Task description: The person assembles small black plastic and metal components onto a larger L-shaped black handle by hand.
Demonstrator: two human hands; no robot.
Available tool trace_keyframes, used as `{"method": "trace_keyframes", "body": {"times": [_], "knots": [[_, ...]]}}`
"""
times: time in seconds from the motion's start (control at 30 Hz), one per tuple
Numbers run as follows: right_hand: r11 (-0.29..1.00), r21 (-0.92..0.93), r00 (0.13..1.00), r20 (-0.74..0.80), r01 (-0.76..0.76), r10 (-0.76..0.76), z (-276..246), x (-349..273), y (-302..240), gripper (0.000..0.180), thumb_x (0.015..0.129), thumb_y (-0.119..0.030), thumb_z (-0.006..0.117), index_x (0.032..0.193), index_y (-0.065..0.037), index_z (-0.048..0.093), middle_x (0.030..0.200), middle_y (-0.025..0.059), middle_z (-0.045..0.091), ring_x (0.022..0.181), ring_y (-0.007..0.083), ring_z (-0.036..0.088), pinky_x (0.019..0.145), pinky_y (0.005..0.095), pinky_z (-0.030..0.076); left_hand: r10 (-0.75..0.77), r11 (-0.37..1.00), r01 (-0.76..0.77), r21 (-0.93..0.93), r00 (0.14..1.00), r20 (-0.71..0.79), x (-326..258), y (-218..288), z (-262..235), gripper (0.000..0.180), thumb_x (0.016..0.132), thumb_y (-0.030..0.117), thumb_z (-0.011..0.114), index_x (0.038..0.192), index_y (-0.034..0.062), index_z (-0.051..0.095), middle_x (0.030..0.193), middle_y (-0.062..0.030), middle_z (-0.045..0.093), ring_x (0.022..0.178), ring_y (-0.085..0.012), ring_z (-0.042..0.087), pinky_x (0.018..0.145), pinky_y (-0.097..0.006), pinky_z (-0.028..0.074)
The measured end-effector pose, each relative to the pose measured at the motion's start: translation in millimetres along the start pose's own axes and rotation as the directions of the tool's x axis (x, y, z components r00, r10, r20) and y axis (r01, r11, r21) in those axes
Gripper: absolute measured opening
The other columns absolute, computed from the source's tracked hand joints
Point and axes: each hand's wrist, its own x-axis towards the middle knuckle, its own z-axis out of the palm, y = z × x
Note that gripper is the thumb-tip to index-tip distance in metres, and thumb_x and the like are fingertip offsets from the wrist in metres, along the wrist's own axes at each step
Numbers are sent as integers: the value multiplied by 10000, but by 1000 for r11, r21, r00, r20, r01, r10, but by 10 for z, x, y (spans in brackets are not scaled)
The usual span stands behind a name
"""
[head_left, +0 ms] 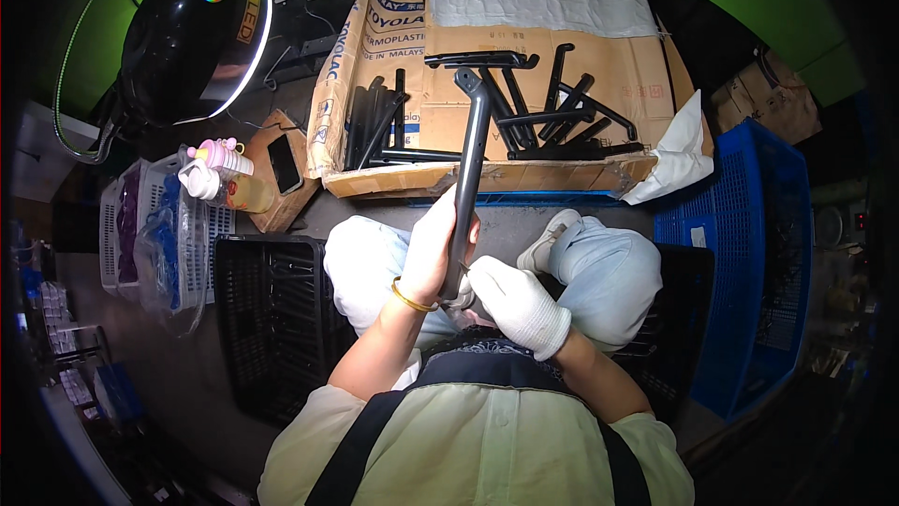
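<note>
**Black bar held upright in both hands**

We see a long black bar (471, 164) held over the lap, upper end angled away from us. The left hand (433, 249), bare with a gold bangle (410, 298) at the wrist, is closed around the bar's lower half. The right hand (518, 303), in a white glove, is curled shut at the bar's bottom end, just beside the left hand; we cannot tell if it grips the bar or something small there. Beyond the hands, a flattened cardboard sheet (637, 71) carries a pile of similar black parts (552, 117). Right of the right hand stands a blue crate (749, 253). Left of the left hand sits a black crate (272, 319); further left, a white basket (154, 234) and a bottle with a pink cap (229, 174). Far beyond those, a black helmet (192, 38).
</note>
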Motion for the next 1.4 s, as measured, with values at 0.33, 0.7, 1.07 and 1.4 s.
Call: {"method": "trace_keyframes", "body": {"times": [0.33,0.7,1.07,1.4], "knots": [[904,349,968,135,-246,211,15,0,25,226,976,-160,443,911,-29,616,847,136,606,746,279,614,698,353,474,81,984,-82,158,997,9,-10,-11,-49,505,1023,397,381,1348,19,462,750,-2,522,608,-57,435,566,-194,368],[790,496,929,115,-360,352,170,-25,76,220,976,-185,473,895,-27,604,787,143,620,700,261,613,665,354,474,218,957,-209,202,976,-24,-31,-128,-61,484,1032,336,365,1354,-17,445,761,-8,506,668,-72,426,613,-216,361],[915,194,889,-235,-352,392,208,-31,-106,240,864,-182,690,1009,-27,577,713,168,633,660,311,674,582,371,502,32,967,-87,-239,974,-226,42,-200,135,401,974,441,492,1225,131,449,809,16,503,623,-55,472,545,-191,400],[191,927,793,155,-323,589,65,-200,61,73,929,-49,557,986,-23,519,652,-3,455,480,78,434,408,231,335,-49,912,34,-409,998,-26,6,-181,86,389,1006,386,448,1291,121,445,823,-15,507,678,-99,484,608,-224,413]]}}
